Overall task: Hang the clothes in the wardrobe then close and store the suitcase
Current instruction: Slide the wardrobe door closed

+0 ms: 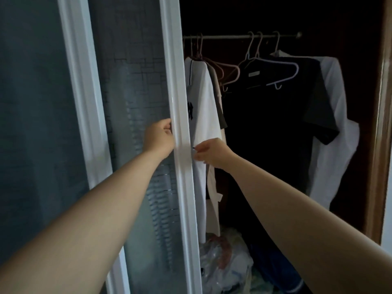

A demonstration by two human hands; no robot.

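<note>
The wardrobe stands open on the right, dark inside, with a metal rail [233,36] across the top. On the rail hang a white shirt with a dark emblem [203,115], a black t-shirt [273,124], a white shirt [337,132] at the far right, and several bare hangers [231,71]. My left hand [159,139] grips the white frame of the sliding door [177,102] at its left side. My right hand [212,152] pinches the edge of the white emblem shirt just beside that frame. No suitcase is in view.
A second frosted door panel [70,81] overlaps on the left. Plastic bags [224,262] and folded dark fabric [273,266] lie on the wardrobe floor. A brown wooden side frame [381,145] bounds the wardrobe on the right.
</note>
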